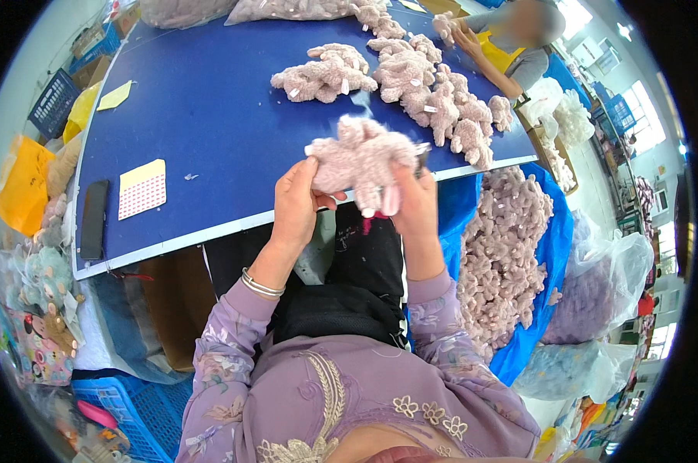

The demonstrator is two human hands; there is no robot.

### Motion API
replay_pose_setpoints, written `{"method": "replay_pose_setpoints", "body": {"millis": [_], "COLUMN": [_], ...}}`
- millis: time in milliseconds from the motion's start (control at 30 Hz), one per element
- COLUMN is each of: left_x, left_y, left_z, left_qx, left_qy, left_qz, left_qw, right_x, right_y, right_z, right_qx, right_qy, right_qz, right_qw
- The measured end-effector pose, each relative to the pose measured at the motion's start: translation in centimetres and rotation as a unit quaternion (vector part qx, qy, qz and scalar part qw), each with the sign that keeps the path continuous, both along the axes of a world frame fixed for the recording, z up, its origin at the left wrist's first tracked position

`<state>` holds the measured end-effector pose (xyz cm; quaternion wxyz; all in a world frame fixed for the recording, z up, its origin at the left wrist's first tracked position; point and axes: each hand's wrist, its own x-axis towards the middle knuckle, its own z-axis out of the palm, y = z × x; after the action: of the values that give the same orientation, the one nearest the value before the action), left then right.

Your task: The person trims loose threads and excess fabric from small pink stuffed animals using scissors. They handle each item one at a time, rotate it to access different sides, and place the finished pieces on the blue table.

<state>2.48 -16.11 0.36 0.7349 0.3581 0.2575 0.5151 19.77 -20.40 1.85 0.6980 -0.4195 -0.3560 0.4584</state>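
Note:
A small pale-pink plush toy (362, 158) is held up over the table's near edge, blurred by motion. My left hand (293, 199) pinches its left end between thumb and fingers. My right hand (417, 202) grips its right side; a small dark thing shows by those fingers, too smeared to name. Beyond the toy lie a cluster of similar plush toys (323, 75) and a longer heap of them (411, 77) on the blue table (210, 100). Several carry small white tags.
A blue-lined bag (553, 231) full of pink plush pieces (503, 255) stands right of my legs. On the table's left are a sticker sheet (142, 190) and a black phone-like slab (94, 220). A blue crate (125, 409) sits lower left. Another person (511, 54) handles a toy, far right.

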Motion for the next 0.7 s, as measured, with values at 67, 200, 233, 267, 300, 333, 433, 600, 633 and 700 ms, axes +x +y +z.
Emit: {"method": "replay_pose_setpoints", "body": {"millis": [67, 200, 233, 267, 300, 333, 433, 600, 633, 700], "left_x": [-0.4, -0.6, 0.2, 1.0, 1.6, 3.0, 6.5, 7.1, 6.7, 6.4], "left_y": [1.7, 6.3, 7.5, 9.1, 11.5, 13.2, 16.4, 19.1, 19.5, 18.9], "left_z": [-0.7, 1.2, 1.3, 1.4, 0.7, 0.6, 2.2, 1.1, 1.3, 1.3], "left_qx": [0.016, 0.082, 0.133, 0.19, 0.329, 0.383, 0.481, 0.468, 0.447, 0.447], "left_qy": [0.026, 0.178, 0.215, 0.252, 0.355, 0.396, 0.547, 0.695, 0.701, 0.716], "left_qz": [0.029, 0.074, 0.093, 0.115, 0.167, 0.181, 0.206, 0.151, 0.117, 0.095], "left_qw": [0.999, 0.978, 0.963, 0.942, 0.859, 0.815, 0.654, 0.525, 0.543, 0.528], "right_x": [2.5, 10.6, 10.2, 9.6, 9.3, 9.3, 6.2, 2.5, 2.6, 3.5], "right_y": [-0.5, -4.2, -4.4, -4.0, -3.5, -3.0, -2.6, -2.8, -2.8, -3.0], "right_z": [1.6, 7.1, 7.3, 7.5, 6.3, 4.0, 0.6, -0.1, -0.2, -1.0], "right_qx": [0.088, 0.339, 0.29, 0.247, 0.163, 0.081, 0.023, -0.056, -0.061, -0.069], "right_qy": [0.104, 0.222, 0.214, 0.208, 0.185, 0.161, 0.115, 0.031, 0.021, 0.009], "right_qz": [-0.14, -0.018, -0.068, -0.113, -0.134, -0.158, 0.003, 0.068, 0.063, 0.05], "right_qw": [0.981, 0.914, 0.93, 0.939, 0.96, 0.971, 0.993, 0.996, 0.996, 0.996]}}
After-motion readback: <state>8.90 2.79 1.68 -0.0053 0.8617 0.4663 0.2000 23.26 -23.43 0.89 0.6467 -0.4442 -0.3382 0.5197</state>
